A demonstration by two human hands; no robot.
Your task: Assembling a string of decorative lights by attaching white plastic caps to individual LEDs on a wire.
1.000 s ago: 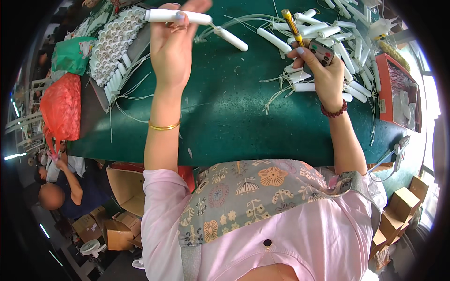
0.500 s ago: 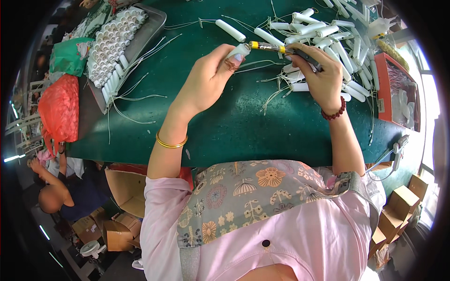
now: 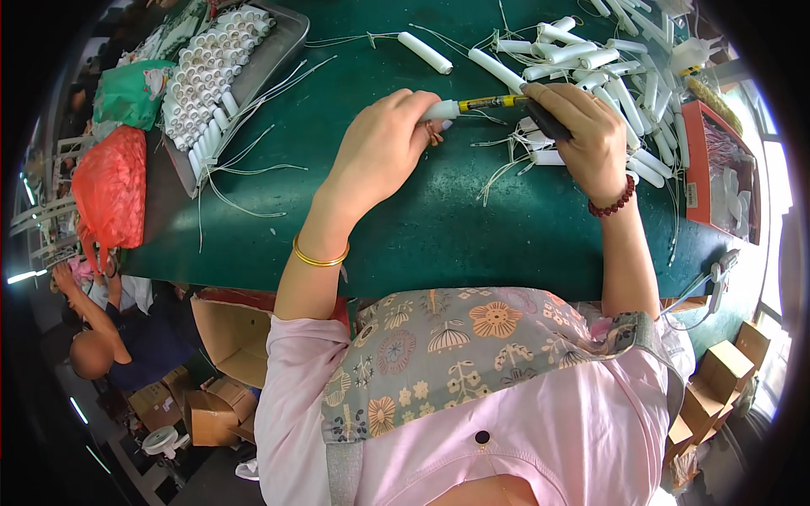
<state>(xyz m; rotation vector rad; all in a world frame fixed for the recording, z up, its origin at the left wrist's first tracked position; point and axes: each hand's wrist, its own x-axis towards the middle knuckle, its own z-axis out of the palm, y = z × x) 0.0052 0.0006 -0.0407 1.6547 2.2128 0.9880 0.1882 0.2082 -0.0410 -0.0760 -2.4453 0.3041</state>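
Observation:
My left hand (image 3: 380, 143) is closed around a short white tube (image 3: 440, 110), whose end pokes out past the thumb. My right hand (image 3: 586, 135) grips the dark handle (image 3: 548, 120) of a slim yellow-and-black stick-shaped tool (image 3: 491, 102). The tool lies roughly level, its left tip meeting the tube's open end; whether it goes inside cannot be made out. Just beyond my hands a loose white tube (image 3: 424, 52) with thin wires lies on the green table (image 3: 405, 228). A jumbled heap of wired white tubes (image 3: 624, 101) spreads beside and behind my right hand.
At the left, a metal tray (image 3: 283, 34) holds rows of upright white tubes (image 3: 215, 67), wires trailing off it. Red (image 3: 110, 185) and green plastic bags (image 3: 131, 93) hang beside it. A red box (image 3: 704, 160) of parts stands right. Another person (image 3: 110, 337) is at lower left.
Both hands have shifted slightly down, to the right. The tube in my left hand has turned from tilted upward to nearly level, and the tool's tip now meets its end.

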